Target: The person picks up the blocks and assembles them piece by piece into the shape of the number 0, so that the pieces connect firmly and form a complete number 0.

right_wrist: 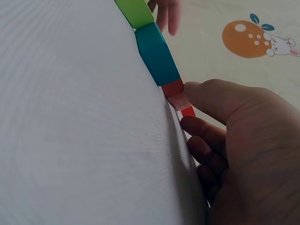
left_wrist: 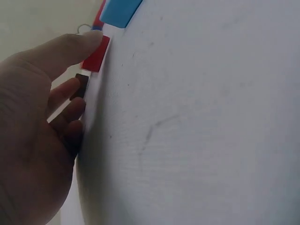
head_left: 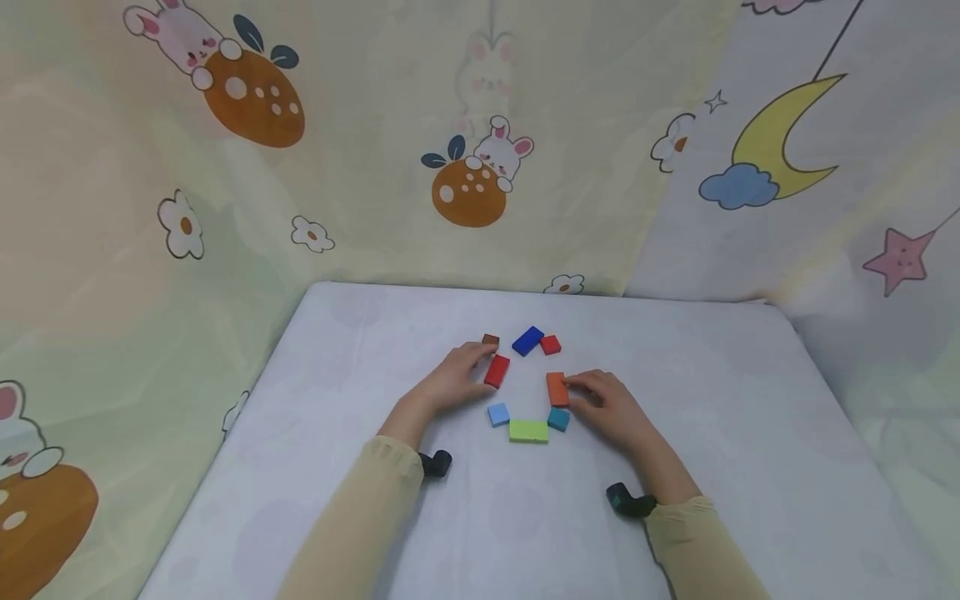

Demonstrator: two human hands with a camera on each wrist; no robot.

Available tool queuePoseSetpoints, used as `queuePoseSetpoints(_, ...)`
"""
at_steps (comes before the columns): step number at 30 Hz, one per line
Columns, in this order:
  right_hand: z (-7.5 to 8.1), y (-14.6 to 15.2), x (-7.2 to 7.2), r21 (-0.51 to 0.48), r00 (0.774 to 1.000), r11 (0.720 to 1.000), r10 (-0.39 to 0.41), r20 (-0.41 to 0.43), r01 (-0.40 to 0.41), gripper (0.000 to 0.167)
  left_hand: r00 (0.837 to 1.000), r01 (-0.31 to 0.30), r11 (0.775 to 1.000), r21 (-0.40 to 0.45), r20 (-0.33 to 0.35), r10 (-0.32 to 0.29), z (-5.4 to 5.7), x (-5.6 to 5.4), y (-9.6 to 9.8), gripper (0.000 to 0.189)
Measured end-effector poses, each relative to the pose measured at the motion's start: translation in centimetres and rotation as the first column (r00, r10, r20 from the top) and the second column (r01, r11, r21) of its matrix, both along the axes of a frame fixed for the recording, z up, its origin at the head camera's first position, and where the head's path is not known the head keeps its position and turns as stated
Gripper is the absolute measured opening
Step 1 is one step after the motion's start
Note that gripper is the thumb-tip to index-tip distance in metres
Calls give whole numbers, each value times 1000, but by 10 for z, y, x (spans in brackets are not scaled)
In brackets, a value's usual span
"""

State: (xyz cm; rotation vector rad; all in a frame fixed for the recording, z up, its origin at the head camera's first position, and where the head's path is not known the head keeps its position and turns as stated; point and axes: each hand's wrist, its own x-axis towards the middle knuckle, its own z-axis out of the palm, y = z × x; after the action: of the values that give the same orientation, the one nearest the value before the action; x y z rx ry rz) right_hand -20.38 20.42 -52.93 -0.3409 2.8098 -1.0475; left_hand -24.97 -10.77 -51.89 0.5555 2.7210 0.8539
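- Orange block (head_left: 557, 389): midway between the desk's (head_left: 750, 417) left and right edges, nearer the far edge; right hand (head_left: 613, 412) touches its right side, fingers apart.
- Red block (head_left: 497, 372): to its left; left hand (head_left: 453, 379) beside it, fingers apart, thumb at its near end.
- Brown block (head_left: 491, 340): by the left fingertips.
- Toward the far edge: blue block (head_left: 528, 341), small red block (head_left: 551, 345).
- Toward the near edge: light-blue (head_left: 498, 415), lime (head_left: 528, 431), teal blocks (head_left: 558, 418).

Set in from the far edge of the one surface (head_left: 750, 433), I count eight blocks: two red, being one long red block (head_left: 497, 372) and one small red block (head_left: 551, 344), then one each of a blue block (head_left: 528, 341), orange block (head_left: 556, 389), teal block (head_left: 558, 419), light-blue block (head_left: 498, 415), lime block (head_left: 528, 431) and brown block (head_left: 491, 339). I also count two hands of mine, one left hand (head_left: 453, 377) and one right hand (head_left: 613, 410), and on my wrists two black cameras (head_left: 628, 502).
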Motion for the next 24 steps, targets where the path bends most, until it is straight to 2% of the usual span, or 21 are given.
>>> queuePoseSetpoints(4,1,0,-1,9,1000,1000,-1,-5,1,38,999,28,996,-89,34,-25,7,-7,4,76)
queuePoseSetpoints(7,1,1,-1,5,1000,1000,3,-2,-3,37,997,44,993,-113,61,-37,12,-9,4,73)
queuePoseSetpoints(17,0,1,-2,9,1000,1000,-1,-4,1,37,994,91,988,-121,73,-83,16,-12,2,68)
queuePoseSetpoints(24,0,0,-1,-1,1000,1000,-7,20,7,37,998,49,996,-77,45,-45,9,-6,0,65)
